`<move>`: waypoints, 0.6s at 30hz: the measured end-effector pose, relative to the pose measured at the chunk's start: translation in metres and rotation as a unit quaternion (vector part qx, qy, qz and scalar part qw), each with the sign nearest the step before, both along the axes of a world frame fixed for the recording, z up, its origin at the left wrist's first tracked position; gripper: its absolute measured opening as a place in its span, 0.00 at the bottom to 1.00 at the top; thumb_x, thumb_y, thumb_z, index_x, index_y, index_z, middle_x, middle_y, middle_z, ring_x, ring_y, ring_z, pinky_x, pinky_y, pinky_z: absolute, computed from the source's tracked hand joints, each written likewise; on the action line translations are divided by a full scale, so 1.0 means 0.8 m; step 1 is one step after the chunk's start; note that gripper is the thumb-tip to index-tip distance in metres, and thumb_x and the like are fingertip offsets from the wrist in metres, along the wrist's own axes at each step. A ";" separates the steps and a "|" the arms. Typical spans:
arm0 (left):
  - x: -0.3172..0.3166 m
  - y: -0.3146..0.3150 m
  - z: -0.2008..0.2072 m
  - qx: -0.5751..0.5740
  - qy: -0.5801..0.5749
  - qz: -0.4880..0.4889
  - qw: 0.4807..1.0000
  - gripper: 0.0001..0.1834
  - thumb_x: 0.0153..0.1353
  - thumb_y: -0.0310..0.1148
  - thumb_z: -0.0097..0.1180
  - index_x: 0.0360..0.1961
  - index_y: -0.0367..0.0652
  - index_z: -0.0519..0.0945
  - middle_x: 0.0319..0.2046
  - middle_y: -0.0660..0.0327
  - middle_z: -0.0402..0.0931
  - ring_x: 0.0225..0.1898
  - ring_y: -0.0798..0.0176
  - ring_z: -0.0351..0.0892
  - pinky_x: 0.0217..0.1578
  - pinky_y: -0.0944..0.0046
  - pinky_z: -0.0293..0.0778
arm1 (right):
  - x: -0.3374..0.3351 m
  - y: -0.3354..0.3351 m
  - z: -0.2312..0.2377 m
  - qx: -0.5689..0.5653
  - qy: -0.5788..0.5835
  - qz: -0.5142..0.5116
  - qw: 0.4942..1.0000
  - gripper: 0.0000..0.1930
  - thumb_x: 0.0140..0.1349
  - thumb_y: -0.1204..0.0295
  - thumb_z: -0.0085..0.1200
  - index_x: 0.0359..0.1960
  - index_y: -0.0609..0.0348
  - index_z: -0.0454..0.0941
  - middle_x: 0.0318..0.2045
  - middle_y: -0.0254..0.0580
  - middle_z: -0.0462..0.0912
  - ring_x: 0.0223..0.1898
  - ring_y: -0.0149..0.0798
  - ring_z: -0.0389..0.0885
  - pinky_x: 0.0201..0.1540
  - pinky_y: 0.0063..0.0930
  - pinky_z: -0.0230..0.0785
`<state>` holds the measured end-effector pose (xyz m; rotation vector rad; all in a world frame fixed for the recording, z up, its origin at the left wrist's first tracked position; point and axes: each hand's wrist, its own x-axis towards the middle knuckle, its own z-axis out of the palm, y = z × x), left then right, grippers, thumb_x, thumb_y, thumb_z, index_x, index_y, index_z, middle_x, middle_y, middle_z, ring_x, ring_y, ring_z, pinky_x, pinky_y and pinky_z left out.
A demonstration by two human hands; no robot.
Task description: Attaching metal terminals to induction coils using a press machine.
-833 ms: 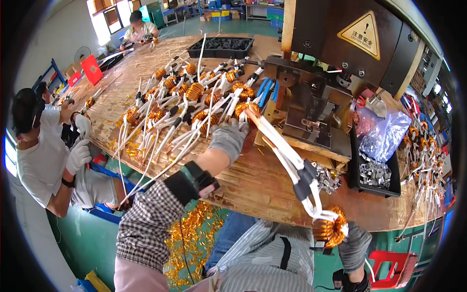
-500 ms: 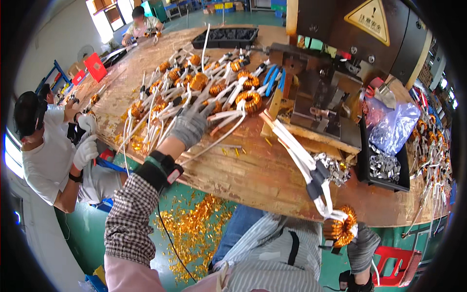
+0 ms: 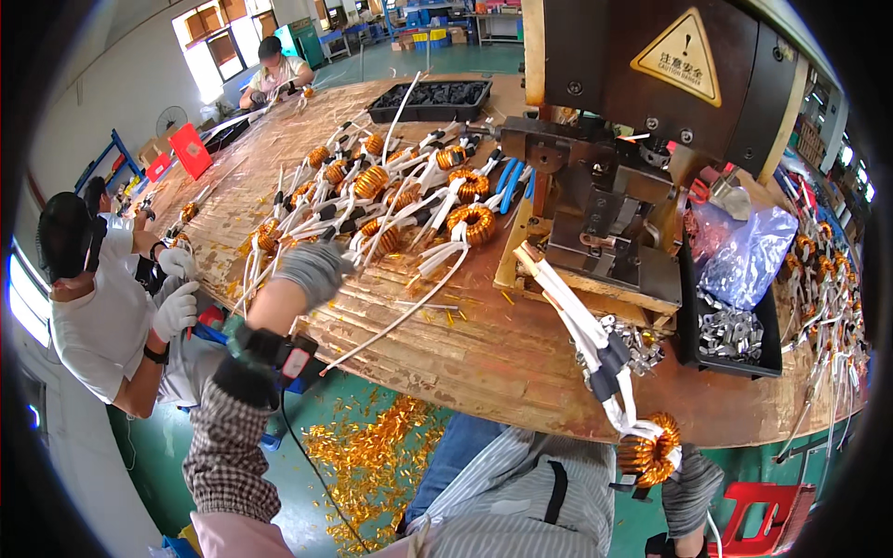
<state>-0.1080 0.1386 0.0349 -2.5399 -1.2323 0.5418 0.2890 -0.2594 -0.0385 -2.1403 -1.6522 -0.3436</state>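
Observation:
My right hand (image 3: 693, 485), in a grey knitted glove, grips a toroidal coil (image 3: 650, 450) of copper-coloured wire at the table's near edge. White-sleeved leads with black sleeving (image 3: 609, 358) run from this coil up over the tabletop, their bare copper ends pointing toward the machine. Over the near left side of a pile of similar coils (image 3: 370, 181) is my left hand (image 3: 314, 272), gloved in grey too. Motion smears its fingers, so whether they hold anything cannot be made out. One long white lead (image 3: 400, 321) from the pile trails toward the table's front edge.
A dark press machine (image 3: 605, 209) with a warning triangle stands right of the pile. Beside it, a black bin (image 3: 735, 339) holds metal terminals and a plastic bag. A black tray (image 3: 428, 100) lies farther back. At left, a co-worker (image 3: 112, 307) wears white gloves. A red stool (image 3: 763, 516) stands lower right.
My left hand has pulled back to the left and nearer, off the middle of the coil pile. The right hand and its coil stay nearly in place. The view has tilted slightly.

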 end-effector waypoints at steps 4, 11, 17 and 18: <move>0.041 -0.025 0.079 0.052 -0.321 0.016 0.946 0.13 0.54 0.31 0.49 0.40 0.45 0.79 0.37 0.55 0.78 0.38 0.53 0.77 0.42 0.60 0.72 | -0.002 0.017 0.003 -0.010 0.039 -0.022 0.999 0.09 0.47 0.71 0.57 0.28 0.59 0.72 0.15 0.50 0.70 0.19 0.54 0.70 0.20 0.40 0.60; 0.159 0.041 -0.005 0.027 -0.130 0.101 0.986 0.22 0.57 0.50 0.45 0.41 0.45 0.78 0.39 0.50 0.77 0.42 0.51 0.76 0.43 0.56 0.71 | -0.020 0.034 0.013 -0.009 0.021 0.042 0.999 0.09 0.44 0.72 0.55 0.29 0.58 0.71 0.19 0.48 0.73 0.21 0.54 0.71 0.22 0.43 0.61; 0.176 0.082 -0.053 -0.055 -0.160 0.144 0.975 0.21 0.56 0.45 0.47 0.45 0.43 0.77 0.46 0.50 0.74 0.48 0.49 0.74 0.45 0.51 0.70 | -0.015 -0.005 -0.001 -0.030 -0.009 -0.017 0.999 0.10 0.46 0.68 0.56 0.28 0.57 0.72 0.20 0.47 0.73 0.21 0.53 0.71 0.23 0.44 0.60; 0.158 0.099 -0.076 -0.025 -0.192 0.120 0.974 0.22 0.54 0.48 0.48 0.39 0.41 0.78 0.40 0.49 0.76 0.44 0.48 0.75 0.45 0.54 0.70 | -0.015 -0.006 -0.002 -0.043 -0.011 -0.025 0.999 0.10 0.47 0.67 0.56 0.28 0.57 0.72 0.19 0.47 0.73 0.21 0.53 0.71 0.22 0.44 0.60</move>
